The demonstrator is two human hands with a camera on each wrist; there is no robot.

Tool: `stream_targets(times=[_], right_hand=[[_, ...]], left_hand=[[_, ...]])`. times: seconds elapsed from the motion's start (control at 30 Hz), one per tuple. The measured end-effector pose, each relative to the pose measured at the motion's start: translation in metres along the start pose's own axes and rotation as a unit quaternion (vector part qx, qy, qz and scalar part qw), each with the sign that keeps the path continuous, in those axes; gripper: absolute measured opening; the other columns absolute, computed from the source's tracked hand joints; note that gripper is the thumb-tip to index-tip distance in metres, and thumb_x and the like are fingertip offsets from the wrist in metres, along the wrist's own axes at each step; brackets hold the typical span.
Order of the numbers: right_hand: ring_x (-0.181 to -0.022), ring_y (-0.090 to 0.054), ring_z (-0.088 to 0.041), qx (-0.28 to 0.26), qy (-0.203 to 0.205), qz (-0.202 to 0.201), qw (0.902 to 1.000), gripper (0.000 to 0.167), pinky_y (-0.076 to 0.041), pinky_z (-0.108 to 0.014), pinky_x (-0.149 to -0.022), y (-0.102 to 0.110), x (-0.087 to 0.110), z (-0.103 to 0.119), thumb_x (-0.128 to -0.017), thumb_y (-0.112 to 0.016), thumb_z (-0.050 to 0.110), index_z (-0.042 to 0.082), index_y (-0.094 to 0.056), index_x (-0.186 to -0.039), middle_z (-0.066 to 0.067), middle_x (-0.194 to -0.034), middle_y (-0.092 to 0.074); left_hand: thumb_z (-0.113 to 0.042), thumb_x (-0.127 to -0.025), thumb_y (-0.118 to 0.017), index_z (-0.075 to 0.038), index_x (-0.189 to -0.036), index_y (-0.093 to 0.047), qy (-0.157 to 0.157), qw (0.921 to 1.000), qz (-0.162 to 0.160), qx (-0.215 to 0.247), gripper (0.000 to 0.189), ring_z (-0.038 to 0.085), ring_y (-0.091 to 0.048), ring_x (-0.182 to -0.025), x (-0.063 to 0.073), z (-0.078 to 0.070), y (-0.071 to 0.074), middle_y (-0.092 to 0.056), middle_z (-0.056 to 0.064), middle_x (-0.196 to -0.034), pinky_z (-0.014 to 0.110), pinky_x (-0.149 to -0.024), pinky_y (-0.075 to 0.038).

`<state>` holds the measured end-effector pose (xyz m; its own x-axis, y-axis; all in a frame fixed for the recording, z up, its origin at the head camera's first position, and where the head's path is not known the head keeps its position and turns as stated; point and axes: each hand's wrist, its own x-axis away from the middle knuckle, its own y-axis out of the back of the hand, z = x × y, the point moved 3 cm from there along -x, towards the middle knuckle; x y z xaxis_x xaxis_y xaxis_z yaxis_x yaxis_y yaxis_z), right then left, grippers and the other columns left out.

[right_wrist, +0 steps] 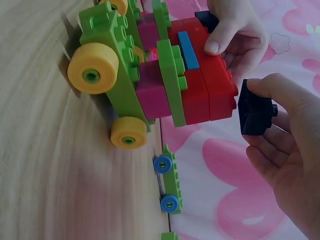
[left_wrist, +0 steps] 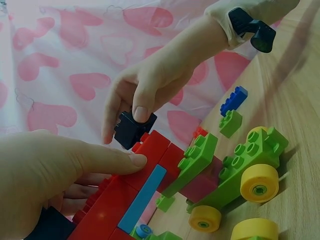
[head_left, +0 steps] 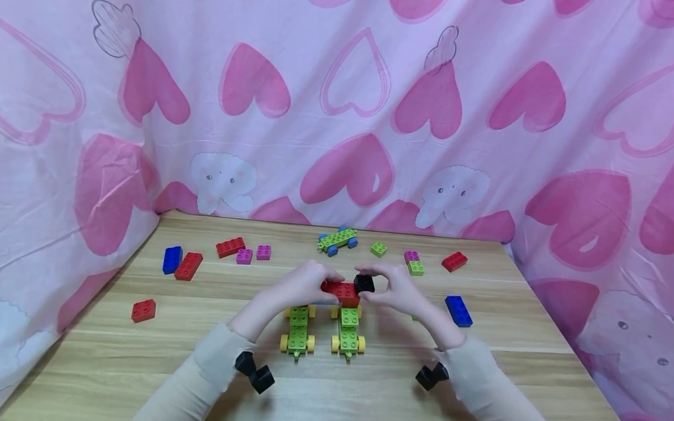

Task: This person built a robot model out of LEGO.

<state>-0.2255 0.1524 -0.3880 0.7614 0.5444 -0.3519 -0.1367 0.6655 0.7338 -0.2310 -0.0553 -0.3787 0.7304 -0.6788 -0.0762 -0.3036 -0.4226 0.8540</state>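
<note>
My right hand (head_left: 395, 286) pinches a small black brick (right_wrist: 256, 109) between thumb and fingers, a short gap away from the studded top of the red bricks (right_wrist: 207, 82). On the other side, my left hand (head_left: 305, 279) grips the red bricks, thumb on their face and fingers behind. Another black brick (left_wrist: 50, 225) shows by the left hand's end. A flat blue piece (left_wrist: 142, 197) runs between the red bricks. They join green bricks (right_wrist: 170, 82) and magenta bricks (right_wrist: 152, 90), which rise from two green bases (head_left: 297, 339) on yellow wheels.
A green base on blue wheels (head_left: 337, 239) stands at the back. Left lie red bricks (head_left: 188, 266), a blue brick (head_left: 172, 259) and magenta bricks (head_left: 264, 252). Right are green bricks (head_left: 416, 268), a red brick (head_left: 454, 261) and a blue brick (head_left: 458, 311). A heart-print curtain (head_left: 347, 76) encloses the table.
</note>
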Motion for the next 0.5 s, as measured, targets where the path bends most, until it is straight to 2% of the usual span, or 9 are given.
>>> stream_targets(times=[0.17, 0.5], right_hand=[[-0.105, -0.067, -0.024, 0.01, -0.006, -0.013, 0.9999, 0.037, -0.055, -0.044, -0.093, -0.0038, 0.0017, 0.0004, -0.078, -0.081, 0.01, 0.005, -0.069, -0.112, -0.007, -0.11, -0.073], [-0.108, -0.066, -0.025, 0.0, -0.017, -0.005, 0.9998, 0.035, -0.053, -0.047, -0.095, -0.0072, 0.0014, 0.0009, -0.079, -0.08, 0.01, 0.005, -0.07, -0.112, -0.007, -0.112, -0.072]], left_hand=[[-0.023, -0.083, -0.079, -0.008, -0.118, -0.071, 0.004, 1.0, 0.001, 0.002, 0.039, 0.012, -0.066, -0.097, 0.0002, -0.0003, 0.0003, -0.073, 0.005, -0.113, 0.029, -0.086, -0.056], [-0.023, -0.083, -0.079, -0.008, -0.118, -0.071, 0.0, 1.0, -0.001, -0.005, 0.039, 0.013, -0.066, -0.097, 0.0, -0.0003, -0.0001, -0.073, 0.005, -0.112, 0.029, -0.085, -0.055]])
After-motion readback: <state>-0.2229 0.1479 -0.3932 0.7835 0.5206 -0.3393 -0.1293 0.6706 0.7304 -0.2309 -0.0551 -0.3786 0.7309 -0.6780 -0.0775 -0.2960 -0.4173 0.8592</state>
